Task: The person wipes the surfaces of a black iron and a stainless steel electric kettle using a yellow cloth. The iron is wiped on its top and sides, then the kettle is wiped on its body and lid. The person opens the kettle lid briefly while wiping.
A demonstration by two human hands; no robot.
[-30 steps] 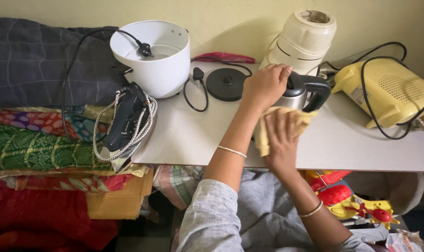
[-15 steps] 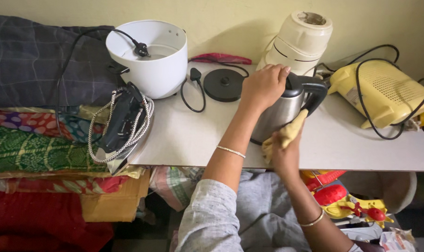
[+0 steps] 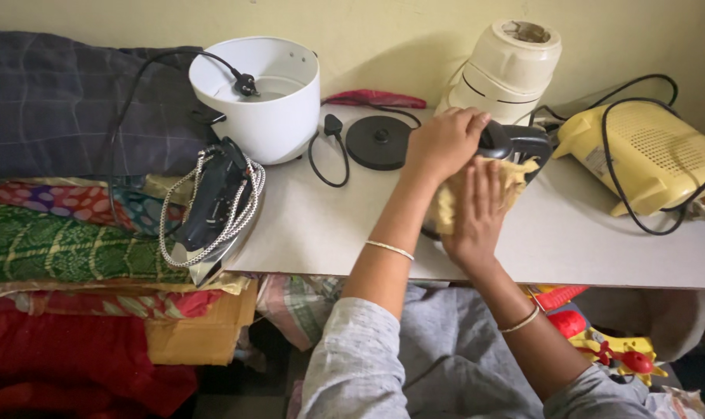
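Since half a second ago, the right hand (image 3: 477,209) has slid its yellow cloth (image 3: 453,198) up from the kettle's lower side to its upper wall, hiding most of the steel body again. That hand lies flat, fingers spread, pressing the cloth against the kettle (image 3: 515,143), which stands on the white table (image 3: 329,225) at about three o'clock from its round black base (image 3: 378,142). The left hand (image 3: 444,143) is clamped over the lid, as before. A hard push could tip the kettle toward the yellow appliance (image 3: 647,159) at three o'clock, or drag it onto the black cord (image 3: 321,155) at nine o'clock.
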